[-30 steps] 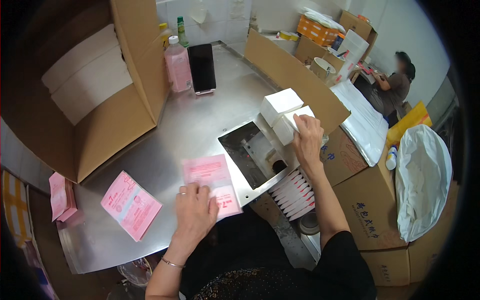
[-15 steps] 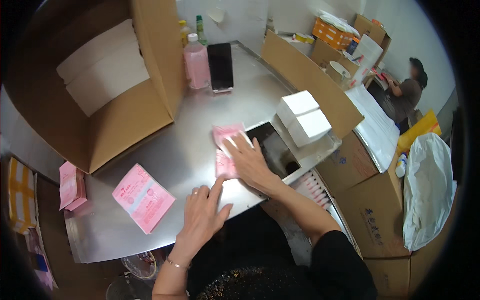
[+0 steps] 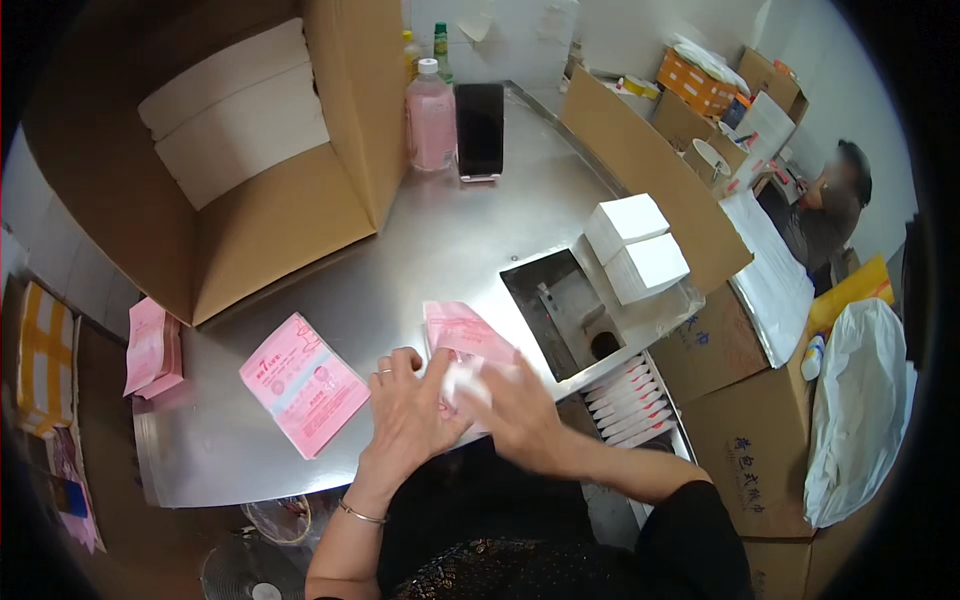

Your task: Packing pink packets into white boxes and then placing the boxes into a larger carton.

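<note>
A pink printed packet [image 3: 462,330] lies on the steel table [image 3: 440,250] near its front edge. My left hand [image 3: 405,415] rests on the packet's near left side with fingers spread, holding it. My right hand [image 3: 520,415], blurred, is at the packet's near right end, fingers closed around a small white piece [image 3: 462,382] between both hands. A second pink packet [image 3: 303,383] lies flat just left of my left hand. Two stacks of white pads [image 3: 635,245] stand to the right, beyond a square recess [image 3: 560,310] in the table.
A big open cardboard box [image 3: 250,170] lies on its side at the back left. A pink bottle [image 3: 432,118] and a dark phone [image 3: 480,128] stand at the back. Pink packets [image 3: 150,345] sit on a left ledge. Cartons [image 3: 750,440], a white bag [image 3: 860,410] and another person [image 3: 830,210] are on the right.
My right hand has come back from the white stacks to the pink packet and drawn toward me. My left hand has closed in on the packet's near side.
</note>
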Action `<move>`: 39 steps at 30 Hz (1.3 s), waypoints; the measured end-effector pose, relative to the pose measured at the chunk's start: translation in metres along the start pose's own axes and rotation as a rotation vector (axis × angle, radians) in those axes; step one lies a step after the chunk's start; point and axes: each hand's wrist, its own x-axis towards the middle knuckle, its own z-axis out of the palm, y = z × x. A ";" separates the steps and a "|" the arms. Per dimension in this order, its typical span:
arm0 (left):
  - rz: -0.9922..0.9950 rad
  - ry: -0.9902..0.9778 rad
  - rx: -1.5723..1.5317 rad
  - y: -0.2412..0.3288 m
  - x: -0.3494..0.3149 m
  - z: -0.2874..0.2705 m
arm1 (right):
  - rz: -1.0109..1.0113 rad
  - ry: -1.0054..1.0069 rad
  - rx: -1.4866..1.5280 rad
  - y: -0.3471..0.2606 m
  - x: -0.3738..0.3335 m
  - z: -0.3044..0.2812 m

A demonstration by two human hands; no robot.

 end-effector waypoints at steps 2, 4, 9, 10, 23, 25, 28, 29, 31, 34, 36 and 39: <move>0.018 -0.021 -0.091 0.015 0.000 0.001 | 0.158 -0.172 -0.157 0.029 0.034 0.016; -0.028 -0.056 -0.102 0.029 0.000 0.003 | 0.158 0.045 -0.046 0.049 0.052 0.035; -0.206 -0.118 -0.196 0.018 -0.029 -0.018 | 0.452 -0.001 0.078 0.114 0.007 0.032; -0.108 -0.074 -0.145 0.018 -0.029 -0.014 | 0.536 -0.037 0.050 0.131 0.004 0.027; -0.502 0.239 0.394 -0.073 -0.060 -0.049 | 0.510 0.225 -0.706 0.182 -0.024 -0.078; -0.428 0.003 0.394 -0.069 -0.068 -0.060 | 0.550 0.214 -0.645 0.174 -0.026 -0.081; -0.340 0.062 0.310 -0.061 -0.062 -0.073 | 0.578 0.256 -0.468 0.175 -0.013 -0.091; -0.324 0.082 0.112 -0.050 -0.054 -0.072 | 0.581 0.260 -0.467 0.174 -0.015 -0.090; -0.199 0.044 -0.189 -0.007 -0.029 -0.054 | 0.581 0.289 -0.380 0.175 -0.020 -0.091; 0.073 -0.088 -0.119 0.024 -0.007 0.000 | 0.627 0.304 -0.388 0.181 -0.028 -0.092; 0.046 -0.006 -0.090 0.022 -0.006 0.006 | 0.633 0.293 -0.378 0.183 -0.027 -0.095; 0.025 0.064 -0.055 0.014 -0.007 0.014 | 0.600 0.312 -0.349 0.182 -0.029 -0.097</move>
